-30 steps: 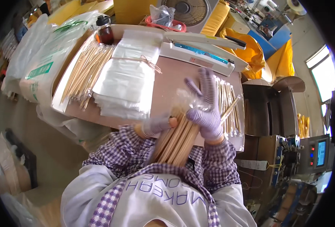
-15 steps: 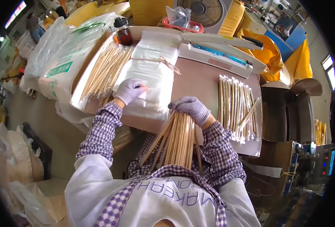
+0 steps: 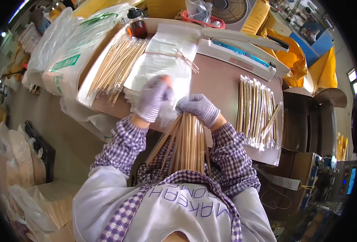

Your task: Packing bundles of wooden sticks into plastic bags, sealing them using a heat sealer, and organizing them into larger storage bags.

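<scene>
My right hand [image 3: 199, 108], in a knit glove, grips the top of a bundle of long wooden sticks [image 3: 184, 145] that leans down toward my lap. My left hand [image 3: 154, 98], also gloved and blurred, holds a thin clear plastic sleeve [image 3: 171, 108] just above the stick ends, beside the right hand. Right behind it lies a tied stack of clear plastic bags [image 3: 164, 58] on the brown table [image 3: 218, 84].
Several sleeved stick packs [image 3: 257, 109] lie in a row at the table's right. A tray of loose sticks [image 3: 114, 66] sits at the left, a dark bottle [image 3: 136, 25] behind it. A white heat sealer [image 3: 243, 52] runs along the back. Plastic sacks [image 3: 65, 44] stand at left.
My left hand pulled back from the bag stack to the stick bundle, now with a clear sleeve. A second ago my right hand was raised over the finished packs; it has come down onto the bundle.
</scene>
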A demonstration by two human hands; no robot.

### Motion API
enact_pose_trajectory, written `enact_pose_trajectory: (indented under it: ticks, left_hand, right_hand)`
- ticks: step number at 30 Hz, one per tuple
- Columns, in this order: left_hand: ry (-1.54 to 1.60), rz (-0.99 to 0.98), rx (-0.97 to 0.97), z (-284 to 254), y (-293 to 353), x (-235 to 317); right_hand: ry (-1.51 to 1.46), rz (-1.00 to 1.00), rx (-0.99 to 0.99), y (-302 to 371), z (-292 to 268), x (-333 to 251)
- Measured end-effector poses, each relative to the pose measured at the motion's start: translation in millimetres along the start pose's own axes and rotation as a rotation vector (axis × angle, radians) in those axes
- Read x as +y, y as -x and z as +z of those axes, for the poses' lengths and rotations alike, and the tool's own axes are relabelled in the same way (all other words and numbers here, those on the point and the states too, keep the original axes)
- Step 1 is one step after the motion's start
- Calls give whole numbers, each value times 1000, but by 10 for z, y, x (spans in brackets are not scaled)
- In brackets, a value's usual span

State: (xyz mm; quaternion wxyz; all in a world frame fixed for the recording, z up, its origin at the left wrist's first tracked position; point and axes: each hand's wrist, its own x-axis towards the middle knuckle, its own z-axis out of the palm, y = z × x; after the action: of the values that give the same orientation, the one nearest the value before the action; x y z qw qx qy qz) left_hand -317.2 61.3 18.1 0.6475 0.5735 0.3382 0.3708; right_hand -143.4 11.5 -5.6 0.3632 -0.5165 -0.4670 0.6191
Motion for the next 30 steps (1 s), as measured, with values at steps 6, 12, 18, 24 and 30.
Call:
enact_pose_trajectory:
  ticks: [6, 12, 18, 24, 30]
  left_hand:
    - [-411, 199, 91, 41, 400, -429]
    - [-364, 77, 364, -539, -282, -570]
    - [40, 164, 80, 333, -100, -226]
    - [-547, 890, -148, 692, 668, -613]
    - [-388, 497, -471, 432, 1218, -886]
  right_hand:
    - [-122, -137, -19, -14, -127, 156]
    - [-410, -374, -267, 69, -287, 325]
    - [-395, -365, -233, 235, -11, 11]
    - [-704, -129, 214, 666, -15, 1116]
    - [-477, -75, 419, 1378, 435, 1059]
